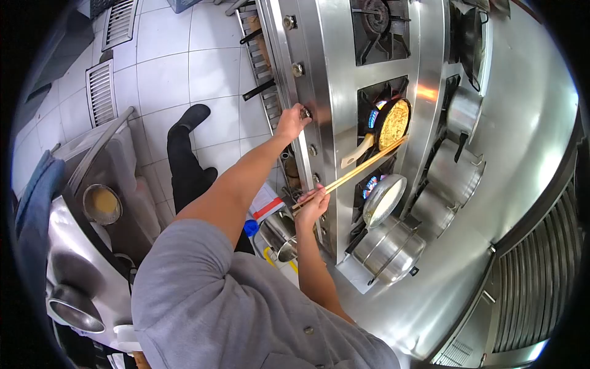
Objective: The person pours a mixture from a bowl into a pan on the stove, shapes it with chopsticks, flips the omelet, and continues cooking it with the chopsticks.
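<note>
My left hand point(291, 123) is at the stove's front panel, its fingers closed round a control knob point(306, 114). Long cooking chopsticks point(359, 169) are gripped in my right hand point(313, 205), and they slant out over the burners. Their tips reach the near rim of a small black frying pan point(382, 120); whether they touch the food cannot be made out. A golden-yellow, egg-like layer point(395, 122) fills that pan, which sits over a blue flame. The pan's light wooden handle point(358, 152) points toward me.
A tilted round metal pan point(385, 202) with a pale inside sits by a second lit burner. Large steel pots point(455, 169) line the back, with another pot point(388, 249) beside the stove. Dark handles point(258, 90) stick out from a rack below. A yellow-filled bowl point(102, 204) stands behind.
</note>
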Available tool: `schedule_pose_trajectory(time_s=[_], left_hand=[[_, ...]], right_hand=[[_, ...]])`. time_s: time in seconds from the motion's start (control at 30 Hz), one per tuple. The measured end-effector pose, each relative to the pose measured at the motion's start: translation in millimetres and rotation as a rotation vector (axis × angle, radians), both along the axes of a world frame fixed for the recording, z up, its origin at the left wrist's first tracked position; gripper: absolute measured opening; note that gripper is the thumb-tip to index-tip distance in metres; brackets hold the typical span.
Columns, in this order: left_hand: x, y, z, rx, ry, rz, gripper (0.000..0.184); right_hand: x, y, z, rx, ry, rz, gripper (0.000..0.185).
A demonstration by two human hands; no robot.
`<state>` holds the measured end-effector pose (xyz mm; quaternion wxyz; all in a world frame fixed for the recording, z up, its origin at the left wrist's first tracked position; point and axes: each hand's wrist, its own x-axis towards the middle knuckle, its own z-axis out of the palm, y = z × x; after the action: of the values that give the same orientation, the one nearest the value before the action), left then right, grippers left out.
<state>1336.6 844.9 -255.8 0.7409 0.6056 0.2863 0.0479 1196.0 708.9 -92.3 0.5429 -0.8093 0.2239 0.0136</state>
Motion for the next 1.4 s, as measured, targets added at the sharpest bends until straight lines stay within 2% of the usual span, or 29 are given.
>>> schedule_pose_trajectory(time_s=[0.43, 0.5, 0.73, 0.8, 1.0, 1.4], left_hand=[[3.4, 5.7, 6.2, 0.122, 0.085, -0.157, 0.044], [4.0, 1.1, -2.1, 0.165, -0.007, -0.070, 0.042], [5.3, 7.0, 2.6, 0.112, 0.017, -0.148, 0.045], [5.0, 5.0, 2.8, 0.201, 0.032, -0.174, 0.043], [3.9, 18.9, 24.1, 0.201, 0.066, -0.210, 0.040], [8.6, 8.7, 3.7, 0.197, 0.034, -0.174, 0.040]], right_hand=[[-7.8, -2.6, -0.7, 0.019, 0.023, 0.001, 0.028], [-9.7, 0.4, 1.5, 0.010, 0.029, -0.002, 0.028], [-10.8, 3.4, 1.8, 0.014, 0.041, -0.014, 0.028], [-10.9, 4.6, 2.4, 0.020, 0.047, -0.023, 0.028], [-8.7, 7.1, 5.4, 0.009, 0.085, -0.012, 0.026], [-8.6, 14.6, 7.1, 0.025, 0.085, -0.021, 0.028]])
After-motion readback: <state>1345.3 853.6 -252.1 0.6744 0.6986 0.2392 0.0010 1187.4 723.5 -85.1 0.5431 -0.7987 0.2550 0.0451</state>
